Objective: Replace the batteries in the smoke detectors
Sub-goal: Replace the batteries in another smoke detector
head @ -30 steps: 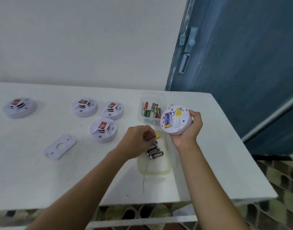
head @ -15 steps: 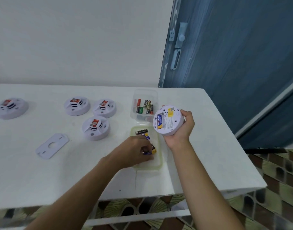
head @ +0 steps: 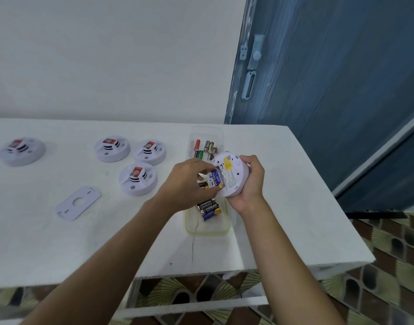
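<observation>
L hand (head: 189,181) has come up from the tray (head: 207,227) w/ a battery (head: 214,181), pinching it against the detector (head: 233,174), frame center; R hand (head: 249,184) grips detector.

Background of the scene. A plain white wall (head: 107,55) fills the upper left, evenly lit and without strong shadows. To its right stands a blue door (head: 330,90) with a streaked, painted finish; a pale latch plate and knob (head: 254,59) are fixed near the door's left edge. A light-coloured strip (head: 377,156) runs diagonally across the door's lower part. Below the wall, a white surface (head: 60,242) extends from the left border to a corner on the right, just below the door. Beneath the surface's front edge, a white frame rail (head: 189,306) crosses a patterned floor (head: 389,266) of brown and pale green tiles.
</observation>
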Tool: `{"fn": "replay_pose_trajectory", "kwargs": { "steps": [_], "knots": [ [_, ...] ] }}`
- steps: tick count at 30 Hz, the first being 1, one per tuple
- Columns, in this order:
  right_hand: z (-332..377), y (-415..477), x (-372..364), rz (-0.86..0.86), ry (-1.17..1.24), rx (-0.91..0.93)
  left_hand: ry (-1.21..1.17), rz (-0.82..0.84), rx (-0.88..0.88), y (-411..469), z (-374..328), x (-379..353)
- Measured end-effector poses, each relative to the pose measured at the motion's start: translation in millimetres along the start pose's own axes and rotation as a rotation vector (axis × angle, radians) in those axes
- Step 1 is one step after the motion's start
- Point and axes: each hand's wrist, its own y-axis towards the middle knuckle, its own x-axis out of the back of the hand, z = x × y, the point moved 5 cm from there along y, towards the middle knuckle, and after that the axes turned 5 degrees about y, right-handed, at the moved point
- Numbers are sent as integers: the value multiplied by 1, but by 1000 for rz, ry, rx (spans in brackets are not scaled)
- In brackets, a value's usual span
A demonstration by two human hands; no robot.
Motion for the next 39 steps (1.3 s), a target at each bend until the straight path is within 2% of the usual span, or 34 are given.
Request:
{"fn": "replay_pose_trajectory", "kwargs": {
  "steps": [9, 18, 27, 35, 39],
  "knots": [
    [2, -7, -10, 13, -126, -1, 38, 44, 72, 2, -3, 1],
    [0, -9, -12, 4, -90, 19, -10, 122, 127, 3, 0, 3],
    [7, -7, -11, 18, -130, -19, 88, 56, 37, 1, -16, 4],
    [12, -2, -2, -85, -72, 21, 75, 34, -46, 0, -16, -3],
    [16, 0, 0, -105, -24, 62, -19, 26, 28, 0, -15, -9]
  ]
}}
